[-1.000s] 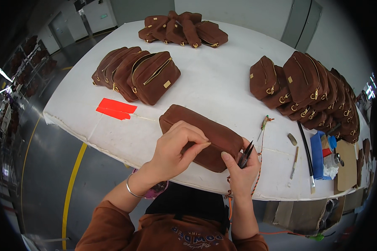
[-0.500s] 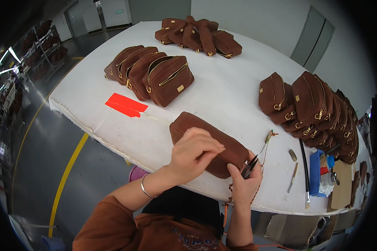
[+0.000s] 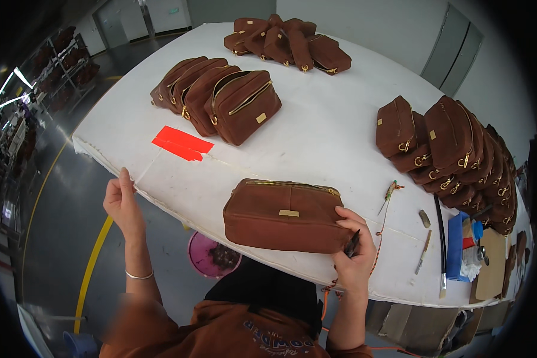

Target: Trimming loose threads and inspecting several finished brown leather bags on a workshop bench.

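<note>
A brown leather zip bag (image 3: 280,230) stands near the table's front edge, its brass zipper along the top and a small gold plate on its side. My right hand (image 3: 355,250) grips the bag's right end between thumb and fingers. Tucked in that same palm are dark pointed snips (image 3: 352,243), mostly hidden. Away to the left, past the table edge, my left hand (image 3: 124,206) is raised with fingers curled and thumb pressed to the forefinger. Whatever it may pinch is too small to make out.
Brown bags (image 3: 244,107) stand in a row at left, with more at the back (image 3: 289,45) and a large pile (image 3: 459,143) at right. An awl (image 3: 390,191), a brush (image 3: 440,250) and a blue box (image 3: 457,244) lie on the right. A pink bucket (image 3: 200,253) sits below the edge.
My left hand has moved from over the bag out to the left, past the table edge. The bag has turned so its zipper and gold plate show; my right hand still holds it.
</note>
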Demonstrator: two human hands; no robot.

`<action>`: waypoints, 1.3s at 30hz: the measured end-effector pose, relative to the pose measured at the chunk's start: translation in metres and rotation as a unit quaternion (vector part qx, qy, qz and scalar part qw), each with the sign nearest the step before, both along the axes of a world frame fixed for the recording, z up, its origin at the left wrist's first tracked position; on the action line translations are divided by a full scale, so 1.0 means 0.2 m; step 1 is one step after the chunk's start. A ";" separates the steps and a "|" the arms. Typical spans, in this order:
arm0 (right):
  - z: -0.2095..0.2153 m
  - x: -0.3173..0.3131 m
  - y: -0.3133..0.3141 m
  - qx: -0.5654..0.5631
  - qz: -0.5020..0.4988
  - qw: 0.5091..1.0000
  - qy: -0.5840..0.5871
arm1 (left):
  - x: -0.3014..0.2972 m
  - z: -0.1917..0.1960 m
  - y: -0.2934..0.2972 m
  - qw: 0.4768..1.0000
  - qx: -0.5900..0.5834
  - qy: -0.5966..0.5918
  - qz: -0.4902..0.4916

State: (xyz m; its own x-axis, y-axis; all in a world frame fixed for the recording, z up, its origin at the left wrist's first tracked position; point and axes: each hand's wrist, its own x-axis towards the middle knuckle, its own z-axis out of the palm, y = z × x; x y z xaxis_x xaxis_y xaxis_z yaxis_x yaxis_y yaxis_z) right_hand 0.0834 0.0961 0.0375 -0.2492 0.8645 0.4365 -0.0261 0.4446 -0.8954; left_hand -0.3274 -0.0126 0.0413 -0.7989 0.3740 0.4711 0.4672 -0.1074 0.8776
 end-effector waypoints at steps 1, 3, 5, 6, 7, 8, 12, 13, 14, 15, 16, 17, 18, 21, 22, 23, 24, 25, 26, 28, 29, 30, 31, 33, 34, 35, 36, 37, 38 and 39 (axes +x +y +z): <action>0.00 0.00 0.00 0.010 -0.008 1.000 -0.008 | -0.01 -0.03 -0.01 1.000 -0.001 -0.001 0.001; -0.01 -0.01 0.00 -0.012 -0.002 1.000 0.004 | 0.10 0.01 0.04 0.994 0.092 0.041 0.040; -0.01 -0.01 0.00 -0.031 -0.001 0.999 0.014 | 0.16 0.00 0.09 0.996 0.081 0.037 0.023; -0.02 -0.01 0.01 -0.018 -0.004 1.000 0.009 | 0.19 0.01 0.12 0.997 0.071 0.034 0.006; -0.02 -0.01 0.01 -0.004 -0.007 1.000 0.005 | 0.21 0.00 0.14 0.997 0.072 0.034 0.008; -0.02 0.00 0.01 -0.003 -0.008 1.000 0.004 | 0.24 -0.01 0.17 0.998 0.022 0.009 -0.055; -0.02 -0.01 0.00 -0.035 -0.001 0.999 0.019 | 0.41 0.02 0.32 0.946 -0.123 -0.079 -0.289; -0.02 -0.01 0.00 -0.032 -0.002 0.999 0.023 | 0.45 0.03 0.37 0.924 -0.150 -0.077 -0.342; -0.03 -0.01 0.00 -0.029 0.000 0.999 0.023 | 0.50 0.03 0.42 0.898 -0.168 -0.101 -0.394; -0.03 0.00 0.00 -0.035 0.004 0.999 0.022 | 0.54 0.04 0.47 0.868 -0.184 -0.124 -0.444; -0.03 0.00 0.00 -0.040 0.008 0.999 0.021 | 0.56 0.05 0.52 0.871 -0.181 -0.122 -0.441; -0.03 0.00 0.00 -0.037 0.009 0.999 0.021 | 0.58 0.05 0.58 0.810 -0.230 -0.181 -0.508; -0.03 0.01 0.00 -0.029 -0.008 0.999 0.021 | 0.60 0.05 0.62 0.739 -0.277 -0.237 -0.567; -0.03 0.02 0.00 -0.030 -0.030 0.999 0.034 | 0.62 0.05 0.68 0.721 -0.328 -0.139 -0.594; -0.03 0.02 0.00 -0.041 -0.034 0.998 0.046 | 0.63 0.05 0.69 0.715 -0.313 -0.156 -0.605; -0.04 0.02 0.00 -0.042 -0.035 0.997 0.046 | 0.64 0.05 0.70 0.713 -0.315 -0.157 -0.606; -0.04 0.02 0.01 -0.017 -0.051 0.998 0.027 | 0.66 0.06 0.70 0.710 -0.300 -0.190 -0.608; -0.04 0.02 0.02 0.007 -0.066 0.998 0.007 | 0.67 0.06 0.70 0.705 -0.286 -0.224 -0.609; -0.04 0.01 0.02 0.006 -0.065 0.998 0.008 | 0.66 0.06 0.71 0.705 -0.287 -0.225 -0.608; -0.02 -0.01 0.01 -0.036 -0.065 0.996 0.055 | 0.63 0.07 0.71 0.673 -0.314 -0.291 -0.604; -0.03 0.00 0.01 -0.037 -0.066 0.996 0.055 | 0.63 0.07 0.71 0.671 -0.315 -0.291 -0.605; -0.05 0.00 0.02 -0.001 -0.081 0.997 0.015 | 0.63 0.07 0.71 0.658 -0.316 -0.311 -0.609; -0.05 0.01 0.02 0.035 -0.096 0.994 -0.025 | 0.63 0.08 0.71 0.645 -0.316 -0.330 -0.612; -0.03 -0.01 0.02 0.001 -0.133 0.990 -0.046 | 0.63 0.09 0.72 0.649 -0.289 -0.355 -0.608; -0.02 -0.01 0.01 -0.032 -0.169 0.983 -0.066 | 0.63 0.10 0.72 0.652 -0.261 -0.379 -0.603; -0.03 -0.01 0.01 -0.032 -0.169 0.983 -0.066 | 0.63 0.12 0.73 0.659 -0.240 -0.378 -0.604; -0.03 -0.01 0.01 -0.076 -0.182 0.979 -0.046 | 0.63 0.15 0.75 0.677 -0.224 -0.367 -0.597; -0.03 -0.01 0.01 -0.119 -0.195 0.973 -0.026 | 0.63 0.18 0.76 0.695 -0.207 -0.356 -0.590; -0.03 0.00 0.01 -0.118 -0.195 0.973 -0.026 | 0.64 0.20 0.78 0.695 -0.206 -0.355 -0.590; -0.04 0.00 0.01 -0.115 -0.201 0.972 -0.035 | 0.66 0.22 0.81 0.721 -0.181 -0.335 -0.579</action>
State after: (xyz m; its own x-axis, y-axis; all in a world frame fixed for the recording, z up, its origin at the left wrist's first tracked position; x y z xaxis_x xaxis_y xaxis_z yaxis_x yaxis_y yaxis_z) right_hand 0.0834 0.0971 0.0304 0.1067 0.9709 0.2143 0.1739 0.1940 -0.9655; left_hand -0.1950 0.1485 0.0861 0.1451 0.9745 -0.1709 -0.2943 0.2075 0.9329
